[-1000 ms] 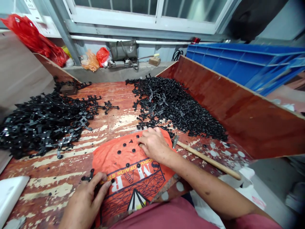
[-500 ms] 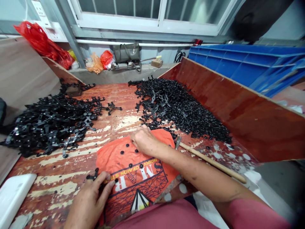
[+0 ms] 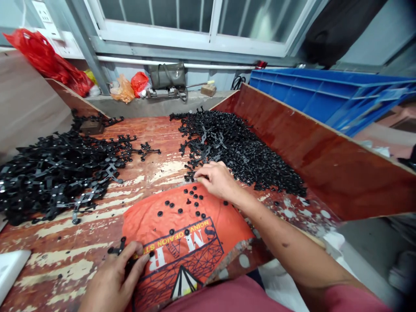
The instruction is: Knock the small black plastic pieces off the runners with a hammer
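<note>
Black jointed parts are lying in two heaps, left and right, on the worn red tabletop. Orange printed cloth is covering the near middle. Left hand is resting at its left edge, thumb and forefinger pinching a single black part whose round ends are poking out leftward. Right hand is sitting over the far edge beside the right heap, fingers drawn together; on my remote feed I cannot tell whether they are holding anything. Small black caps are dotting the cloth.
</note>
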Tool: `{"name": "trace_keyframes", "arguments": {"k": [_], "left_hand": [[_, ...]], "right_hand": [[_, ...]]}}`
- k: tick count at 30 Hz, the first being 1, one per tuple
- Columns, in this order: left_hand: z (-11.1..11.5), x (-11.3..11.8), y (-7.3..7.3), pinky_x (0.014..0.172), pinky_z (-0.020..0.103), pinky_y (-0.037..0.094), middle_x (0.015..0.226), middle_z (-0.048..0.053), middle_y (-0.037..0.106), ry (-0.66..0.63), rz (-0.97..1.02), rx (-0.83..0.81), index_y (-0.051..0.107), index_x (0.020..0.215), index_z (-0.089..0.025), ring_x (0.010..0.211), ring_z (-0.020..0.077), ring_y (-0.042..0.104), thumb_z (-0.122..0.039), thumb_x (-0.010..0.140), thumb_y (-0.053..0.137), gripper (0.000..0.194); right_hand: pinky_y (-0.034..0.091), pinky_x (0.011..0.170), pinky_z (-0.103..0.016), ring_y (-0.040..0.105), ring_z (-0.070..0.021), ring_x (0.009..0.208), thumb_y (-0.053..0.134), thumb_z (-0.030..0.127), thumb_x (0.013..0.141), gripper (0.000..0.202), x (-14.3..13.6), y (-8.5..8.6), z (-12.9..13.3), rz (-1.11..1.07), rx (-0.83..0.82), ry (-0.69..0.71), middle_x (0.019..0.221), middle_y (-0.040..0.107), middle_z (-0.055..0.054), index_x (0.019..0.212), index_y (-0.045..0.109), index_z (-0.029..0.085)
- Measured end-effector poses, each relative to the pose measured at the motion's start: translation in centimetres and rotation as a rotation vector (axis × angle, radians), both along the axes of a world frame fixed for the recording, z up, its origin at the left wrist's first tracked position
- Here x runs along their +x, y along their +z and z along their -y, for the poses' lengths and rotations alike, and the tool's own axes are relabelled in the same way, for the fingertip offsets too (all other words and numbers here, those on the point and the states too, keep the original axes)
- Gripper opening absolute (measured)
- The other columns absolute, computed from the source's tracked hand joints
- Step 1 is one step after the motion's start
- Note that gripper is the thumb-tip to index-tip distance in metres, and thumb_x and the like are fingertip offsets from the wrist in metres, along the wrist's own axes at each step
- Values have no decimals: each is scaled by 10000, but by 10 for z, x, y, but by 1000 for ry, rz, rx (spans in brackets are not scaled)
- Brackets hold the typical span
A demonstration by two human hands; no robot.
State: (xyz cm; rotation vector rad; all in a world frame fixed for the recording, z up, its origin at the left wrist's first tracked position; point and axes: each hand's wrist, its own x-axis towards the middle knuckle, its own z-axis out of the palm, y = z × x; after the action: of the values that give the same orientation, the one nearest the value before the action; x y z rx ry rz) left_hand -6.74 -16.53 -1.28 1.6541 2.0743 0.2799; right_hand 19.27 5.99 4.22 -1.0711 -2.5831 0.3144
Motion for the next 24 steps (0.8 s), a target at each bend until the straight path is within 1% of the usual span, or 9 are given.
{"name": "trace_keyframes", "arguments": {"k": [2, 4, 6, 9, 11, 17, 19, 21, 24], "left_hand": [[0, -2, -4, 712, 285, 504, 815, 21, 740, -7, -1, 18, 671, 961, -291, 800, 224, 698, -501, 903, 452, 309], [0, -2, -4, 712, 285, 504, 822, 21, 743, -14, 0, 32, 674, 947, -288, 799, 224, 698, -503, 903, 452, 312], [0, 0, -2, 715, 290, 502, 813, 21, 738, -19, -4, 34, 672, 933, -283, 786, 223, 691, -500, 908, 445, 315], [0, 5, 2, 714, 297, 496, 777, 20, 718, -13, -25, 40, 663, 927, -279, 767, 224, 678, -497, 911, 446, 308], [1, 6, 2, 706, 298, 494, 758, 21, 706, -13, -32, 46, 662, 923, -280, 761, 226, 673, -505, 907, 448, 310], [2, 7, -1, 710, 303, 491, 762, 24, 704, 17, -11, 32, 653, 901, -283, 766, 234, 674, -524, 889, 428, 330], [1, 8, 1, 703, 305, 480, 761, 23, 700, 8, -6, 15, 641, 894, -279, 757, 233, 669, -524, 891, 415, 333], [0, 10, 4, 698, 306, 470, 760, 23, 693, -1, -1, 9, 626, 886, -273, 748, 231, 664, -515, 896, 404, 329], [-2, 13, 7, 679, 302, 459, 724, 20, 669, 4, 1, -2, 610, 860, -265, 719, 226, 655, -500, 897, 396, 320]], "right_hand": [[290, 843, -332, 563, -180, 870, 647, 170, 901, 131, 8, -1, 3, 30, 1, 19, 875, 724, -5, 861, 753, 235], [285, 844, -331, 563, -181, 867, 681, 214, 887, 93, 9, -7, 9, 60, -2, 45, 866, 728, 6, 846, 755, 251], [274, 845, -348, 555, -198, 867, 685, 244, 889, 89, 5, -16, 15, 86, 1, 43, 864, 729, -16, 833, 754, 235], [261, 828, -371, 537, -213, 832, 648, 220, 910, 164, -3, -22, 23, 115, 1, 26, 814, 721, -54, 771, 731, 193], [257, 825, -373, 529, -209, 834, 616, 211, 928, 182, -7, -19, 32, 118, 2, 40, 821, 718, -52, 778, 717, 189], [252, 751, -350, 525, -185, 806, 674, 232, 882, 172, -6, -9, 68, 161, -55, 187, 782, 702, -8, 713, 692, 205], [259, 761, -341, 531, -180, 816, 664, 253, 903, 111, -6, -11, 67, 114, -49, 156, 828, 714, 0, 812, 719, 223], [264, 790, -342, 531, -188, 852, 660, 259, 910, 69, -7, -14, 59, 75, 16, 103, 874, 722, -4, 903, 725, 236], [257, 796, -364, 515, -215, 866, 651, 206, 895, 94, -15, -21, 46, 100, 117, 80, 831, 718, -35, 820, 708, 203]]}}
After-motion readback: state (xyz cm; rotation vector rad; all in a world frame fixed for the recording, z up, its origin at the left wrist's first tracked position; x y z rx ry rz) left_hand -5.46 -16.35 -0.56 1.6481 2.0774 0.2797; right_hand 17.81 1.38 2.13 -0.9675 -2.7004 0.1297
